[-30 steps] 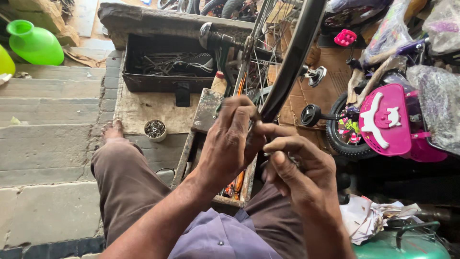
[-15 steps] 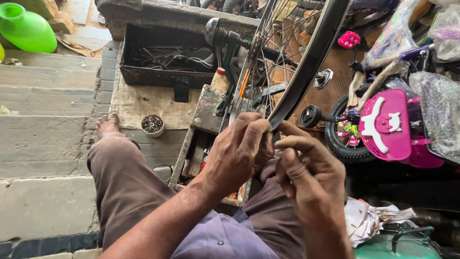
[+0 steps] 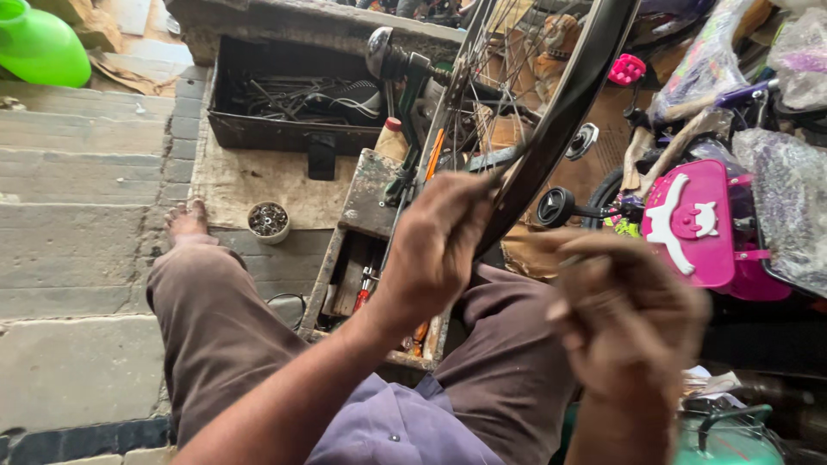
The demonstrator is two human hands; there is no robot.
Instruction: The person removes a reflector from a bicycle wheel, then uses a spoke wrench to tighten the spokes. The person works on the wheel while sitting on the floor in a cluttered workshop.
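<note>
Nearest the camera, right hand [image 3: 624, 323] blurred, fingers curled in; whether it grips anything cannot be told. Left hand [image 3: 435, 245] just beyond, over the lap, fingers pinched closed at the inner edge of the bicycle wheel rim [image 3: 560, 116], touching it near a spoke. Rim runs tilted from the hands up to top of view. Under the left hand: open wooden tool tray [image 3: 349, 258] with tools. Left of it, small round cup of bits [image 3: 269, 221] beside a bare foot [image 3: 185, 220]. Farther: dark metal toolbox [image 3: 284, 129]. Right: pink child's bicycle [image 3: 693, 224].
</note>
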